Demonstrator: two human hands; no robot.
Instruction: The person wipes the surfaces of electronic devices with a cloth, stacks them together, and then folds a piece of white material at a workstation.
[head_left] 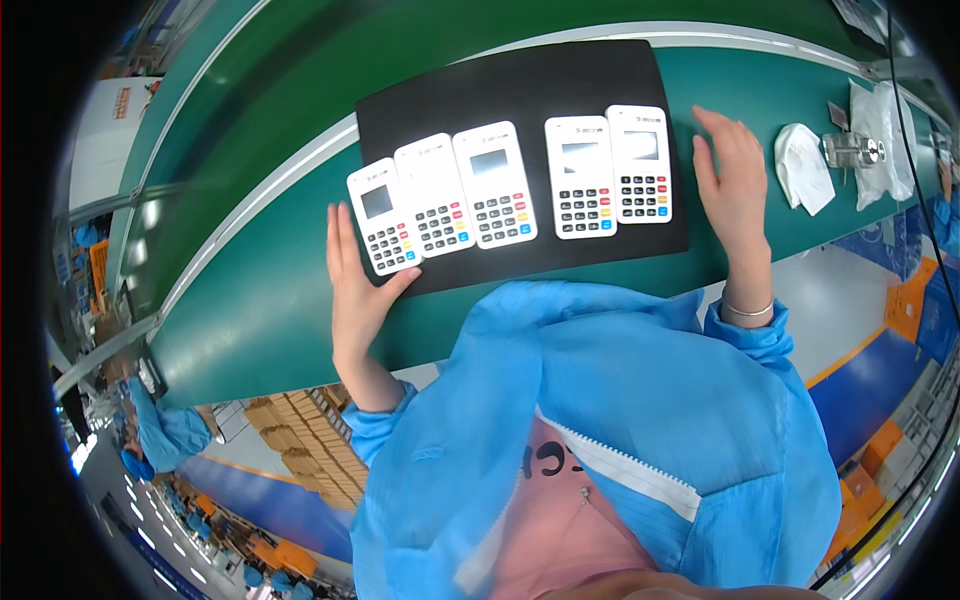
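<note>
Several white card payment terminals with small screens and keypads lie face up on a black mat (600, 80). Three form a slanted group on the left: an outer terminal (385, 215), a middle terminal (435, 195) and an inner terminal (495, 185). Two more, an inner terminal (580, 178) and an outer terminal (640, 165), stand side by side on the right, past a gap. My left hand (358, 290) is open beside the outer left terminal, its thumb at that terminal's lower edge. Open and holding nothing, my right hand (732, 175) hovers just right of the outer right terminal.
The mat lies on a green workbench (270, 320) with a pale rail along its far side. A white crumpled cloth or paper (803, 170), a clear glass container (850, 150) and a white plastic bag (882, 145) sit at the right. Cardboard pieces (305, 440) are stacked below left. Another person (165, 425) is at far left.
</note>
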